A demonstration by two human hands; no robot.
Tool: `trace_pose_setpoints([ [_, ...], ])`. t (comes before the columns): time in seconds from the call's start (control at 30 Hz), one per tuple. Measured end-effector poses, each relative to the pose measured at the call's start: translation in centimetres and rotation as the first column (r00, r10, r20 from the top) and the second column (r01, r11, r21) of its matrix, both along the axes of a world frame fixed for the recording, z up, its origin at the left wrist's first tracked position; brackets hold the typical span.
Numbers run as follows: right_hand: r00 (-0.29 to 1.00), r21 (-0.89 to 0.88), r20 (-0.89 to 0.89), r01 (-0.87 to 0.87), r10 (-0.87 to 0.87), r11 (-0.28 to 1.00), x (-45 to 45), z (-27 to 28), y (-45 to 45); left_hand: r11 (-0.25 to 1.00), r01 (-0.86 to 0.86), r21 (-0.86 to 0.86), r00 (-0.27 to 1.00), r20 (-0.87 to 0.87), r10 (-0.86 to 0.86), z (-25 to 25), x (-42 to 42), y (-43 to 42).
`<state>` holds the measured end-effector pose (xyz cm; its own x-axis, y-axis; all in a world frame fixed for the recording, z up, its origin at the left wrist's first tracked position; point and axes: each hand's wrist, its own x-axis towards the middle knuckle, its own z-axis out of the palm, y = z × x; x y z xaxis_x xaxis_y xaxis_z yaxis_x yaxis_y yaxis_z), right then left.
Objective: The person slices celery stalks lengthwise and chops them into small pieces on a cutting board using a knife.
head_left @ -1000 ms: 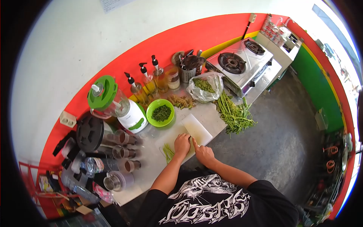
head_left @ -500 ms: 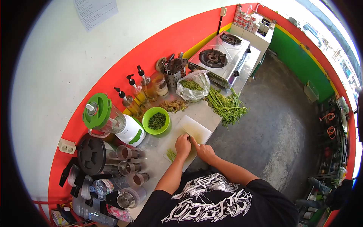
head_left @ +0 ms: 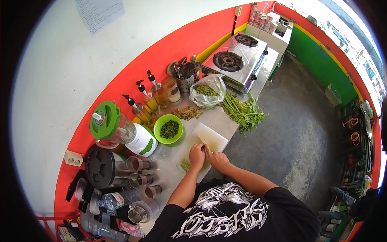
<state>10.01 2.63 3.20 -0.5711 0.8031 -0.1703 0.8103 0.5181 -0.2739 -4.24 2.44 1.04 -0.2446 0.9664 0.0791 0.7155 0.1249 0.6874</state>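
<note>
On the white cutting board (head_left: 216,139), my two hands meet. My right hand (head_left: 219,161) is closed, its index finger stretched along what looks like a knife (head_left: 199,137), whose thin pale blade points up and left. Touching it at the fingertips is my left hand (head_left: 196,157), closed, with a small dark spot at its fingers; what it holds is hidden. Cut green stems (head_left: 185,165) lie beside my left wrist, on the board's lower left. Just beyond the board stands a green bowl (head_left: 177,139) of chopped dark greens (head_left: 169,129).
Leafy green stalks (head_left: 242,113) overhang the counter's right edge. A plastic bag (head_left: 217,92) of greens, roots (head_left: 187,113), pump bottles (head_left: 142,112) and a blender (head_left: 141,139) line the back. Glasses (head_left: 139,164) stand at left; a gas stove (head_left: 238,60) is farther off.
My hands stay together in nearly the same spot on the board. The whole view has shifted slightly. Bowl, bag and stalks keep their places.
</note>
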Motion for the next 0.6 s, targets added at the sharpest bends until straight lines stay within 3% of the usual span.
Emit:
trace_pose_setpoints([
  [0.5, 0.984, -0.110, 0.103, -0.134, 0.146, 0.985, 0.2, 0.7, 1.1, 0.990, -0.141, -0.008, 0.983, 0.117, 0.141, -0.1, 0.9, -0.1],
  [0.6, 0.984, -0.026, 0.039, -0.175, 0.176, 0.984, 0.8, -0.3, 1.4, 0.979, -0.203, -0.038, 0.975, 0.087, 0.205, -0.3, 1.4, 0.1],
])
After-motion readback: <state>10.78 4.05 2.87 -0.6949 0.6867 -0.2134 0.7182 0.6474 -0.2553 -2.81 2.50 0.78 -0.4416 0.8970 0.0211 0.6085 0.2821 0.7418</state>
